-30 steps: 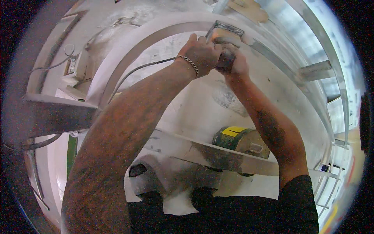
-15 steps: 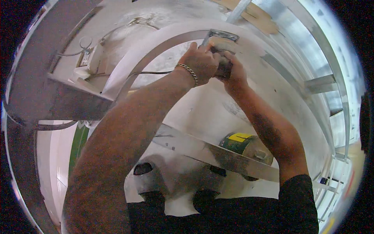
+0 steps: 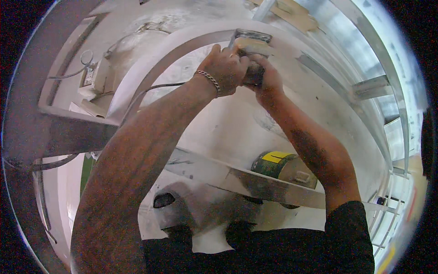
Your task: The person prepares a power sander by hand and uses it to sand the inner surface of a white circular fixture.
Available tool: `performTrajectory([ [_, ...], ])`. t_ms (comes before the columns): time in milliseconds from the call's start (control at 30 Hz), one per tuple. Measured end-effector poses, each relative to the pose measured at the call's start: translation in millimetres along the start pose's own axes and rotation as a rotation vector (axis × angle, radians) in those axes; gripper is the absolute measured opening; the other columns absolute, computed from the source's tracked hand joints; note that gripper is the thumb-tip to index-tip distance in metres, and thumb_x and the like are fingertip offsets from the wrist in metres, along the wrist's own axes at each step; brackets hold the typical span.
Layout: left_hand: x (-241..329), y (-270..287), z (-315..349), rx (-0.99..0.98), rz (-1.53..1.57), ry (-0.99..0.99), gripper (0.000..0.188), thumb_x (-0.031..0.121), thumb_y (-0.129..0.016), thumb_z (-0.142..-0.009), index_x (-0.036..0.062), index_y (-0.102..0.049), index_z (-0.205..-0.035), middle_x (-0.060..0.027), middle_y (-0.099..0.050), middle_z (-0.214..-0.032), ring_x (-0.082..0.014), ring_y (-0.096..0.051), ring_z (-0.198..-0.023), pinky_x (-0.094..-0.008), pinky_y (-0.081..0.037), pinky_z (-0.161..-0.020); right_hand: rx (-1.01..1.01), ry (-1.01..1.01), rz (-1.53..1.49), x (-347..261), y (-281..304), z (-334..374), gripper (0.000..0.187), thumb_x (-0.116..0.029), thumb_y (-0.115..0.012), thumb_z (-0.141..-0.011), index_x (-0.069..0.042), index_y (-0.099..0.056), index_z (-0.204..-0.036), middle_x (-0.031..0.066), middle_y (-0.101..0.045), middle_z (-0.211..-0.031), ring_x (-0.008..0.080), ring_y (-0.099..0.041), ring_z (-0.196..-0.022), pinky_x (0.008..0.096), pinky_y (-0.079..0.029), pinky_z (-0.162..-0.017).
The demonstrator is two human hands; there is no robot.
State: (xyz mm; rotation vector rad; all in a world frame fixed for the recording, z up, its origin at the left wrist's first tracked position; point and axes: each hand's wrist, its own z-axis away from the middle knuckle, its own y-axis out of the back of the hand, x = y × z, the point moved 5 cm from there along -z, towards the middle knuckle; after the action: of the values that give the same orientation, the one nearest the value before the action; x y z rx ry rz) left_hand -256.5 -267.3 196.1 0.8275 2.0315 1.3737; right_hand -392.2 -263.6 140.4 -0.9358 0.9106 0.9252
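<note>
Both hands grip a small electric sander (image 3: 252,47) with a flat rectangular pad, a tan body and a dusty dark end. My left hand (image 3: 223,68), with a chain bracelet at its wrist, closes round the sander's left side. Against its right side, my right hand (image 3: 269,80) is wrapped near the dark end. The sander's pad is at the top of a pale curved frame (image 3: 182,50), seemingly against its edge; the contact itself is hidden. A dark cord (image 3: 162,86) runs leftward behind my left forearm.
A dusty drum with a yellow label (image 3: 276,157) lies behind a pale crossbar (image 3: 255,181) in front of my shoes (image 3: 171,205). At the left, a socket box (image 3: 93,80) with a cable rests beyond a wide grey beam (image 3: 68,132). Pale metal framing (image 3: 374,86) curves along the right.
The whole view has shifted, so the frame, drum and socket box appear farther left. Both hands keep their hold on the sander, which stays at about the same part of the curved frame.
</note>
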Motion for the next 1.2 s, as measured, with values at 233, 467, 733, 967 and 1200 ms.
performTrajectory([
  [233, 25.0, -6.8, -38.4, 0.007, -0.026, -0.087, 0.032, 0.023, -0.064, -0.078, 0.0082, -0.057, -0.106, -0.0113, -0.065, -0.091, -0.0299, -0.065, -0.083, -0.0461, -0.047, -0.079, -0.006, 0.029, -0.139, -19.9, 33.4, 6.0, 0.034, -0.031, -0.05, -0.093, -0.009, -0.058, -0.118, 0.0087, -0.065, -0.11, 0.024, -0.066, -0.093, 0.0434, -0.055, -0.082],
  [467, 45.2, -10.9, -57.1, 0.126, 0.012, -0.115, 0.032, 0.024, -0.062, -0.081, 0.0113, -0.058, -0.111, -0.01, -0.066, -0.092, -0.0294, -0.065, -0.086, -0.0475, -0.046, -0.079, 0.223, 0.057, -0.116, -26.7, 63.6, 6.0, 0.035, -0.034, -0.05, -0.093, -0.013, -0.057, -0.119, 0.0055, -0.064, -0.108, 0.0206, -0.063, -0.097, 0.0409, -0.053, -0.084],
  [733, 36.6, -4.2, -46.9, 0.04, 0.011, -0.065, 0.015, 0.02, -0.058, -0.086, 0.0103, -0.063, -0.097, -0.0095, -0.07, -0.094, -0.0257, -0.066, -0.094, -0.0453, -0.043, -0.086, -0.006, 0.097, -0.111, -21.7, 51.4, -0.5, 0.034, -0.035, -0.051, -0.092, -0.014, -0.058, -0.118, 0.0055, -0.065, -0.109, 0.0202, -0.064, -0.096, 0.041, -0.054, -0.08],
  [967, 19.7, -6.7, -25.4, 0.004, 0.003, -0.045, 0.016, 0.019, -0.06, -0.085, 0.0093, -0.062, -0.098, -0.0099, -0.069, -0.092, -0.0262, -0.067, -0.091, -0.0456, -0.043, -0.086, -0.015, 0.024, -0.101, -15.8, 21.3, 10.8, 0.033, -0.034, -0.052, -0.092, -0.015, -0.058, -0.118, 0.0067, -0.065, -0.109, 0.0218, -0.064, -0.095, 0.0414, -0.054, -0.079],
  [1200, 38.6, -9.1, -47.0, 0.087, 0.02, -0.071, 0.015, 0.017, -0.06, -0.085, 0.0088, -0.062, -0.097, -0.0103, -0.069, -0.092, -0.0279, -0.066, -0.089, -0.0444, -0.043, -0.084, 0.06, 0.296, -0.016, -19.5, 67.4, -8.0, 0.032, -0.029, -0.054, -0.091, -0.006, -0.063, -0.111, 0.0126, -0.067, -0.102, 0.0264, -0.069, -0.086, 0.0384, -0.06, -0.071],
])
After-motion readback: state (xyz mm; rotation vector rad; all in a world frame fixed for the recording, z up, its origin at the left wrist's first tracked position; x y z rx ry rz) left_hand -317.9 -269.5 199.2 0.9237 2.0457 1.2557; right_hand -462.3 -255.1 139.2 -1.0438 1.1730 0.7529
